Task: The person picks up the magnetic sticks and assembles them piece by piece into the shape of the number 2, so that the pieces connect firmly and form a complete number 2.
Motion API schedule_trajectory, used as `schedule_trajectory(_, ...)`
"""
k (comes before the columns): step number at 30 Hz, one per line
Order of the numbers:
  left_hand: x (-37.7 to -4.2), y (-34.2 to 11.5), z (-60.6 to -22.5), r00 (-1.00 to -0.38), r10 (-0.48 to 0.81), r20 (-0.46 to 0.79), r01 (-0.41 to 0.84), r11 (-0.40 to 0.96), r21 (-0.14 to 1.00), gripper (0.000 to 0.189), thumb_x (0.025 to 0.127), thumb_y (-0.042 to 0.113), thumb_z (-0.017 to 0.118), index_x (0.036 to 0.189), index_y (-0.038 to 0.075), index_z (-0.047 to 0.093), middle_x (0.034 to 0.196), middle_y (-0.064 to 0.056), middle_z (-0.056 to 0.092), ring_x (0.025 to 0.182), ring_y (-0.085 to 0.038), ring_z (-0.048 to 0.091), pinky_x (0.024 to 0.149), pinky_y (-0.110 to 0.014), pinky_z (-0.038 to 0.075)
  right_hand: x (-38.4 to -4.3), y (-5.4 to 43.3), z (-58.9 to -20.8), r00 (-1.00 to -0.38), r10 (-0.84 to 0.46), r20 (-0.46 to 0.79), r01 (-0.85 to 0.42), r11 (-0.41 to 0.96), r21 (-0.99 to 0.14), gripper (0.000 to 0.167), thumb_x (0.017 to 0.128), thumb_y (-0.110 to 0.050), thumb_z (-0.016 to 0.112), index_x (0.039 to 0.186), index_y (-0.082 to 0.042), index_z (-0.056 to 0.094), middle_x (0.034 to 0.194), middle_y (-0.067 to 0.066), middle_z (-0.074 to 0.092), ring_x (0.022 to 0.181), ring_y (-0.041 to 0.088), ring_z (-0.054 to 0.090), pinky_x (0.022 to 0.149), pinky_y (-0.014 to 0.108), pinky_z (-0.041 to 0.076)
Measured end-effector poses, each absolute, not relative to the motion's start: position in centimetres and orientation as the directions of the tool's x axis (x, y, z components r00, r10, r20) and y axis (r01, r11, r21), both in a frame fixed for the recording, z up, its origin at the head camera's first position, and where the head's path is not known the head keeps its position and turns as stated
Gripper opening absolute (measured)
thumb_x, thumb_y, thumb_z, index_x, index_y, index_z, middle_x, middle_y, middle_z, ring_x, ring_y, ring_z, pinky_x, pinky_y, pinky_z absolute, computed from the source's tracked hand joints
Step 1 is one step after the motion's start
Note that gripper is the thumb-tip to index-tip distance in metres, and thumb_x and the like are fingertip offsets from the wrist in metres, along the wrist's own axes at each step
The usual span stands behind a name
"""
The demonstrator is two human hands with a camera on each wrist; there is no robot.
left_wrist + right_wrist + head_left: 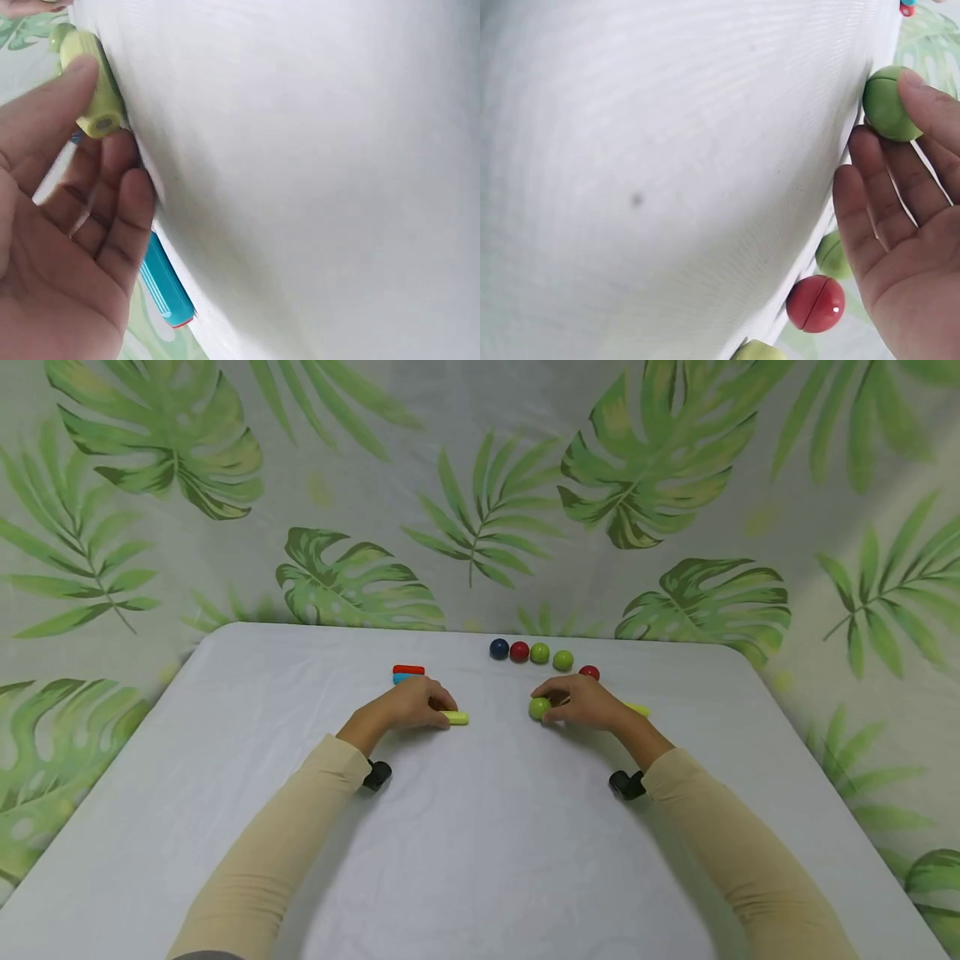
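Note:
Near the table's middle, my left hand (408, 702) pinches a short, ribbed yellow-green marker (457, 718) between thumb and fingers. In the left wrist view the marker (101, 105) shows its round end, close to the white cloth. To the right, my right hand (588, 703) holds a shiny green ball (538, 708) at its fingertips. The right wrist view shows a seam line round this ball (886, 105), with the thumb on one side. Just behind the left hand lie a blue marker (402, 678) and a red marker (408, 669), the blue one partly hidden.
At the back of the white table (480, 843) stand a dark blue ball (499, 649), a red ball (520, 652) and two green balls (540, 652). Another red ball (589, 672) and a yellow marker (637, 709) lie beyond the right hand. A leaf-patterned cloth (480, 510) hangs behind.

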State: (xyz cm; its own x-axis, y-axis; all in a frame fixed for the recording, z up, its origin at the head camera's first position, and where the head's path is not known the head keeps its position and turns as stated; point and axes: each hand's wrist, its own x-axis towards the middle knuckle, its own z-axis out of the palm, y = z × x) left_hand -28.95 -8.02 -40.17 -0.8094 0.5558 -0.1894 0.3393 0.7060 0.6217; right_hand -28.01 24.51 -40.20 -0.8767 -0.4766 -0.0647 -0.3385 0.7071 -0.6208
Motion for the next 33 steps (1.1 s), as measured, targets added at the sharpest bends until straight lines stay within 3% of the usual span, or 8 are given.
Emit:
schedule_trajectory(5,-29.0,-7.9,-40.1,-0.832,0.538,-0.138,0.337,0.687,0.643,0.023,0.085,0.014,0.075,0.108,0.011,0.076,0.108,-0.006,0.07,0.098,-0.019,0.062,0.086,-0.03,0.053,-27.8,24.5,-40.2,-0.882,-0.467,-0.062,-0.328,0.704,-0.63,0.038,0.084,-0.011,0.077,0.122,-0.009,0.07,0.121,0.011,0.07,0.109,0.027,0.066,0.095,0.043,0.055)
schedule_trajectory(9,-28.8,-7.7,-40.1,-0.815,0.571,-0.097,0.38,0.653,0.655,0.024,0.087,0.014,0.074,0.111,0.01,0.075,0.108,-0.008,0.069,0.097,-0.019,0.063,0.087,-0.031,0.053,-27.6,24.4,-40.3,-0.885,-0.457,-0.086,-0.309,0.716,-0.627,0.039,0.085,-0.013,0.077,0.123,-0.01,0.07,0.122,0.01,0.07,0.108,0.026,0.066,0.096,0.043,0.055)
schedule_trajectory(18,-28.1,-7.0,-39.5,-0.806,0.59,-0.045,0.384,0.578,0.72,0.025,0.087,0.015,0.075,0.112,0.016,0.076,0.107,-0.003,0.07,0.094,-0.017,0.064,0.082,-0.028,0.053,-28.0,24.3,-40.1,-0.881,-0.469,-0.067,-0.325,0.701,-0.634,0.037,0.083,-0.01,0.078,0.119,-0.008,0.071,0.119,0.012,0.071,0.107,0.027,0.066,0.094,0.042,0.054)
schedule_trajectory(33,-28.6,-6.8,-40.0,-0.817,0.576,0.003,0.396,0.557,0.73,0.028,0.089,0.013,0.073,0.117,0.013,0.074,0.118,-0.006,0.073,0.104,-0.02,0.065,0.086,-0.03,0.053,-28.8,24.4,-40.0,-0.876,-0.465,-0.132,-0.281,0.713,-0.643,0.036,0.085,-0.011,0.077,0.12,-0.007,0.069,0.12,0.013,0.069,0.109,0.027,0.063,0.097,0.043,0.053)
